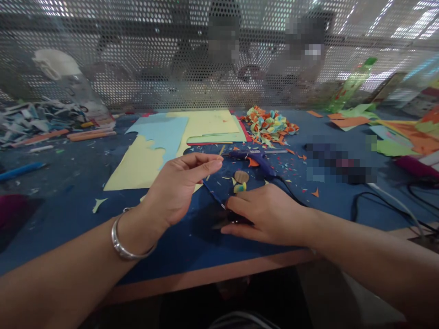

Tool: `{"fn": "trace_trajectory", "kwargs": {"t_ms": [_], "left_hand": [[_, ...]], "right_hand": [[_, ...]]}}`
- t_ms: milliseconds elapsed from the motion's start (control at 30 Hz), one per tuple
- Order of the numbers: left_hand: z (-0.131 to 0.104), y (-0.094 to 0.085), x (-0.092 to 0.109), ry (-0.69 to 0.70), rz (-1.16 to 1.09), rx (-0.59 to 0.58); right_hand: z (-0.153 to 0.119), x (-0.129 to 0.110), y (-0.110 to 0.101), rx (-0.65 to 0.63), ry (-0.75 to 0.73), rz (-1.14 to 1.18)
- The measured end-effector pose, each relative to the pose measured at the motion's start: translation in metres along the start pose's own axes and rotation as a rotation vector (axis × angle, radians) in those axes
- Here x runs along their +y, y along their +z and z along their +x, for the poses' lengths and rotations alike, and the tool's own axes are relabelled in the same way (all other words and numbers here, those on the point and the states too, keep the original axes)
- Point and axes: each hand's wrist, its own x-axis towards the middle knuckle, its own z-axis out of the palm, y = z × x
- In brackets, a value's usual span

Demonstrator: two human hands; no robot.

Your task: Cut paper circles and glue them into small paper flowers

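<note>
My left hand (181,183), with a silver bangle at the wrist, pinches a thin tan stick (222,150) between thumb and forefinger. My right hand (265,212) is low over the table near its front edge, its fingers curled. Small shiny spots show between its thumb and fingers; what they belong to is hidden. A slim blue pen-like tool (214,194) lies between my hands, its tip close to the right fingers. Just beyond are a round wooden disc (242,177) and a small yellow-green piece (239,187). A dark blue glue gun (259,161) with an orange trigger lies behind them.
Yellow paper sheets (128,169) and a light blue cut sheet (164,130) lie at centre left. A pile of coloured paper scraps (269,123) sits behind. A clear bottle (77,89) stands left, a green-capped bottle (353,87) right. Cables (394,205) cross the right side.
</note>
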Motion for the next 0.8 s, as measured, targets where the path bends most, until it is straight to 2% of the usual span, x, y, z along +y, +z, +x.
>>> {"fn": "trace_trajectory", "kwargs": {"t_ms": [133,267,400,533,667,800], "left_hand": [[-0.006,0.003,-0.004,-0.039,-0.031,-0.058],[-0.008,0.002,-0.005,-0.094,-0.107,-0.061],[-0.009,0.003,-0.004,-0.157,-0.169,-0.058],[-0.011,0.005,-0.003,-0.196,-0.196,-0.064],[-0.012,0.007,-0.003,-0.226,-0.243,-0.086],[-0.013,0.009,-0.005,-0.205,-0.286,-0.094]], "right_hand": [[-0.001,-0.002,-0.001,0.110,-0.054,-0.098],[0.001,0.003,-0.002,0.282,-0.068,-0.186],[0.001,0.012,-0.007,0.461,0.001,-0.206],[0.004,0.015,-0.016,0.504,0.041,-0.192],[0.011,0.016,-0.021,0.509,-0.082,-0.264],[0.019,0.016,-0.016,0.490,-0.143,-0.315]]}}
